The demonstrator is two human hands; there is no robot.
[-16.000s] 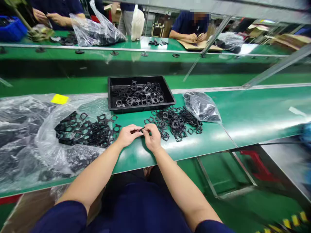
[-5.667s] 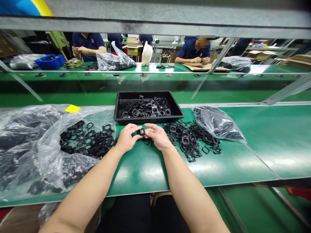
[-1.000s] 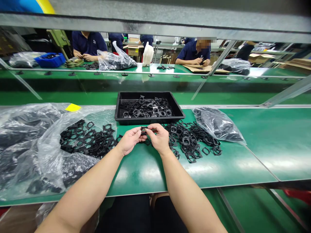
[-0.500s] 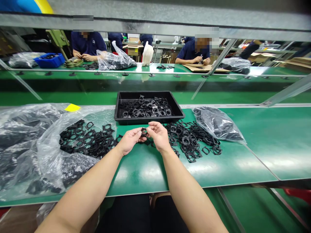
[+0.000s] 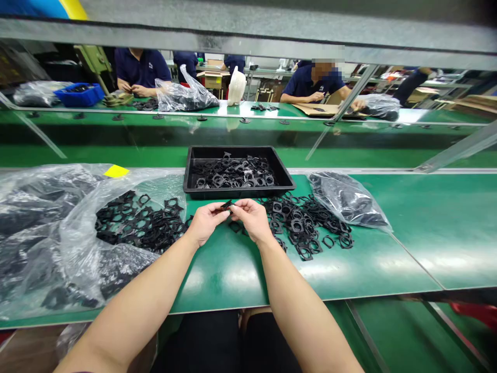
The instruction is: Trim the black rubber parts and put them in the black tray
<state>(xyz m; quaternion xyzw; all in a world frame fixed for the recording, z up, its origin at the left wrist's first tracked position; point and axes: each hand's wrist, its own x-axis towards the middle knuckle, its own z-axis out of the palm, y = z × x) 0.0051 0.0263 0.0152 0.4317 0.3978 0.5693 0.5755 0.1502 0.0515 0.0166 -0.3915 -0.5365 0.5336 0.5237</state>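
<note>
Between my two hands is a small black plastic part (image 5: 227,205), tilted nearly edge-on. The fingertips of my left hand (image 5: 205,221) pinch it from the left, and my right hand (image 5: 251,217) grips it from the right. My fingers hide some of its shape. To the right of my hands spreads a pile of black ring-shaped parts (image 5: 297,225). More black parts (image 5: 143,223) lie to the left, at the mouth of a large clear plastic bag (image 5: 77,228). Just beyond my hands stands a black tray (image 5: 236,195) holding many similar parts.
A closed clear bag of black parts (image 5: 347,199) lies at the right on the green table (image 5: 419,228). A yellow note (image 5: 116,171) sits on the large bag. Behind a metal rail, co-workers in dark shirts (image 5: 142,70) sit by a blue bin (image 5: 79,96).
The part between my hands has turned more edge-on, and my fingers have shifted slightly around it. A co-worker at the back right has stretched an arm out toward a bag.
</note>
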